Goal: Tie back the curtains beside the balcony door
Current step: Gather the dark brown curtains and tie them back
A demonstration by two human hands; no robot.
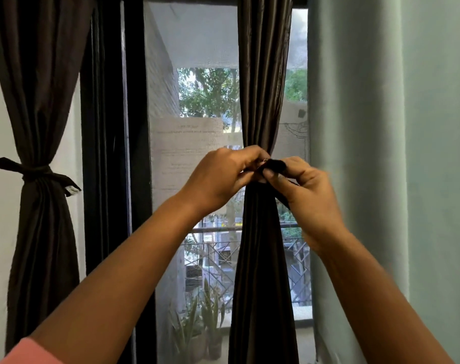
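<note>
Two dark brown curtains hang by the balcony door. The left curtain (40, 101) is gathered at mid-height by a knotted dark tie (37, 171). The right curtain (263, 88) is bunched into a narrow column in front of the mesh door. My left hand (221, 174) and my right hand (305, 190) meet at its gathered waist, both pinching a dark fabric tie-back strip (275, 164). One end of the strip trails down past my right palm. The knot itself is hidden by my fingers.
A black door frame (105, 153) stands between the curtains. A mesh screen door (192, 48) with a taped paper sheet (184, 148) looks onto a balcony with potted plants (205, 321) and a railing. A pale green wall (394, 153) runs along the right.
</note>
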